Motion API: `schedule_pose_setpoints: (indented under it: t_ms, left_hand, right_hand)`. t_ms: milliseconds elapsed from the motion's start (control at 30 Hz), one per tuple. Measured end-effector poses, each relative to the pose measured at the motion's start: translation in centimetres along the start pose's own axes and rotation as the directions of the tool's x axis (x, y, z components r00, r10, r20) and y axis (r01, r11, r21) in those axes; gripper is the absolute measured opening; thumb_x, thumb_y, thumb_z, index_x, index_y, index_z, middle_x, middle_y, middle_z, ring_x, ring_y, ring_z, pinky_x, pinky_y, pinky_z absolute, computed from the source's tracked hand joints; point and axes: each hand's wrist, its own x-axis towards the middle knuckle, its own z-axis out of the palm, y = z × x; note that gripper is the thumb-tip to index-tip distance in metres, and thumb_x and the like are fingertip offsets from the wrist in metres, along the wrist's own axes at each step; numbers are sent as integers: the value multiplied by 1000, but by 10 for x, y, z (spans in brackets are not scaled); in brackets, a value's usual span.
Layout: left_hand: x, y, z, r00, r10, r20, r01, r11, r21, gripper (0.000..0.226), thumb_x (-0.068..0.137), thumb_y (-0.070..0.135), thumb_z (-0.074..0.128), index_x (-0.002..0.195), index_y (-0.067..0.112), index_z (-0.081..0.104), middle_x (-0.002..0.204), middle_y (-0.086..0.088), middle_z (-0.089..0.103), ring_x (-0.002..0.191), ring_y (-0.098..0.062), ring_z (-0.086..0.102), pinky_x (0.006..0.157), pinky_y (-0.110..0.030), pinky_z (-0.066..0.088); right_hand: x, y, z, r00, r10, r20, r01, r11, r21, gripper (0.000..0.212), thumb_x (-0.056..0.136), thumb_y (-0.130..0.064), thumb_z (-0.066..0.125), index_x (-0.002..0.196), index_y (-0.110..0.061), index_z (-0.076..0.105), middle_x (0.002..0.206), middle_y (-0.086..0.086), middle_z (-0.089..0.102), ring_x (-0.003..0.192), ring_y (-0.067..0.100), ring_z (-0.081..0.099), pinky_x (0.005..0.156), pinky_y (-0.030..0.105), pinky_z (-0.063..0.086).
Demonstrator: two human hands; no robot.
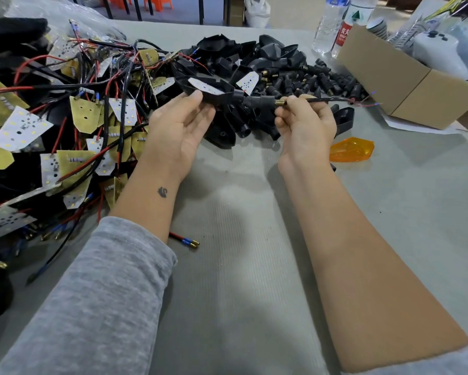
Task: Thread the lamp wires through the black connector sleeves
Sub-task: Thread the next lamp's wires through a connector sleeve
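Fingers of my right hand (306, 123) pinch the wire (326, 99) just past the brass tip of the sleeve (257, 102), thumb and forefinger curled tight around it. My left hand (177, 125) lies palm up with the fingers nearly straight, cradling the housing (211, 92) on its fingertips rather than clamping it. The white LED board sits in that housing, and the sleeve butts against its neck, held up over the bench (241, 253). To my eye the wire is already through — its red and blue ends (363, 102) stick out to the right, near the box (406, 85).

What worries me is the loose hold on the left. If I pull the wire with the housing only resting there, it could tip off my fingertips and drop into the pile of housings (254, 55) below. A hard tug might also strain the joints where the leads meet the board, though I cannot see those joints from here. The free ends hang close to the heap of sleeves (322, 79); they could snag there and drag a few along.

On my left the tangle of boards (51, 117) spreads close to my forearm — a careless sweep of the sleeve cuff would pull wires across the bench.
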Motion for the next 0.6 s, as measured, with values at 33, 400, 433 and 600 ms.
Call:
schedule_pose_setpoints:
  t_ms: [33, 400, 433, 600]
  left_hand:
    - [0, 0, 0, 1000, -8, 6, 8, 1000, -18, 10, 93, 3, 60, 102, 4, 63, 95, -11, 71, 89, -18, 71, 82, -27, 56]
    - [-4, -11, 10, 995, -60, 78, 44, 980, 194, 12, 105, 14, 41, 110, 18, 51, 111, -5, 71, 106, -20, 68, 92, -33, 55]
    - [-3, -10, 9, 998, -31, 53, 22, 985, 172, 12, 105, 13, 40, 107, 19, 51, 109, -6, 72, 104, -20, 69, 91, -35, 55]
    - [1, -9, 4, 999, 35, -34, -28, 983, 182, 15, 104, 8, 40, 100, 17, 51, 109, -12, 68, 101, -23, 68, 79, -37, 59]
  right_hand:
    - [-1, 0, 1, 999, 20, 26, -20, 1000, 7, 20, 86, 7, 61, 81, -10, 52, 69, 6, 61, 57, 14, 60, 56, 23, 50]
    - [-27, 17, 15, 955, 163, 246, -60, 923, -381, 11, 94, -8, 55, 83, -8, 58, 71, 8, 63, 56, 16, 57, 55, 26, 51]
    - [-28, 17, 15, 955, 172, 240, -42, 884, -466, 16, 96, -15, 54, 82, -8, 60, 72, 8, 65, 55, 16, 57, 55, 26, 50]
    - [-27, 19, 8, 972, -45, 230, 209, 615, -761, 42, 97, -28, 44, 66, -5, 61, 64, 8, 67, 56, 22, 59, 58, 35, 49]
